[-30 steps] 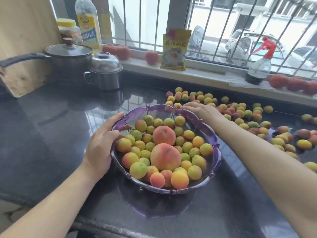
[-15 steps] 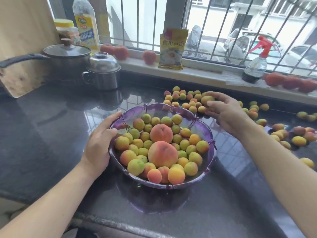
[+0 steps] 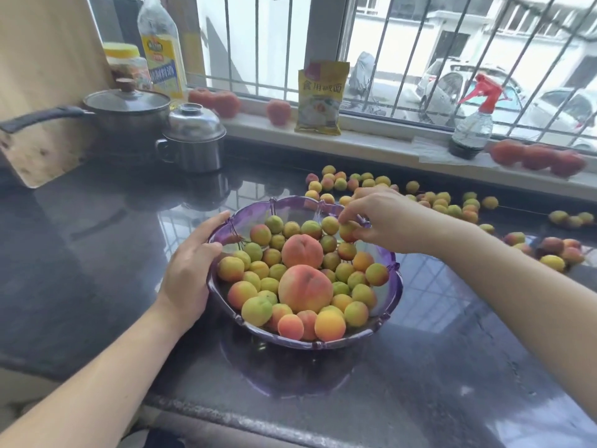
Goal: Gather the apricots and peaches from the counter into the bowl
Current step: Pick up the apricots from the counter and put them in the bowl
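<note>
Since half a second ago the right hand (image 3: pixel 387 218) has swung from the loose apricots (image 3: pixel 452 205) back over the bowl (image 3: pixel 226 227), fingers curled, pinching one apricot (image 3: pixel 347 230) above the far rim. At centre-left the left hand (image 3: pixel 189 273) rests on the bowl's left rim, fingers nearly straight. Mid-frame, the purple bowl holds many apricots around two peaches (image 3: pixel 303 270), one behind the other. Right of it, loose apricots dot the dark counter (image 3: pixel 80 253) below the barred window.
</note>
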The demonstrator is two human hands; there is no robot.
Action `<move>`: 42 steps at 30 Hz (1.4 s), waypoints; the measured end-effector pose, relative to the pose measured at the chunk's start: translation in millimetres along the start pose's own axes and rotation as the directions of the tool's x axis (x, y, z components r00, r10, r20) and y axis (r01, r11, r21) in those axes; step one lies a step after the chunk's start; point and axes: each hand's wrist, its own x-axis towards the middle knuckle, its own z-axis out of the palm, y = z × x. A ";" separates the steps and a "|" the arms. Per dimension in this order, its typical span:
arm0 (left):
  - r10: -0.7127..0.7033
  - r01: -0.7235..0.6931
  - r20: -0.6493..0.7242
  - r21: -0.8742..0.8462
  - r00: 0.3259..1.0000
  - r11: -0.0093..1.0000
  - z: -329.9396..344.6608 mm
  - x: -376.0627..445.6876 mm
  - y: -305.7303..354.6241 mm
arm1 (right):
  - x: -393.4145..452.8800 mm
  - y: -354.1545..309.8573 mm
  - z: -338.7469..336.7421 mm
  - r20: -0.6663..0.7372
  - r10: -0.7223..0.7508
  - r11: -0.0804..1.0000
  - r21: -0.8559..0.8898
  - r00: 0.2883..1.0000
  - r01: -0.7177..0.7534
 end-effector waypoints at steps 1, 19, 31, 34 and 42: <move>0.003 -0.003 0.002 0.009 1.000 1.000 0.0 0.0 0.0 | 1.5 0.0 1.7 -0.010 -0.002 1.000 -0.012 1.000 0.002; 0.011 -0.011 0.006 0.034 1.000 0.999 -1.0 -0.4 -1.2 | 30.3 64.2 77.1 -0.169 0.438 0.862 0.357 0.883 -0.359; -0.006 0.006 -0.004 0.020 1.000 1.000 2.6 -1.4 -1.4 | 61.6 54.3 108.0 -0.326 0.439 0.889 0.293 0.837 -0.352; -0.005 0.005 0.000 0.018 1.000 1.000 1.9 -1.4 -1.8 | 59.7 58.2 109.2 -0.314 0.477 0.866 0.328 0.821 -0.377; 0.005 -0.005 -0.007 0.029 1.000 1.000 2.4 -1.0 1.0 | 44.3 57.6 102.2 -0.433 0.527 0.790 0.566 0.731 -0.235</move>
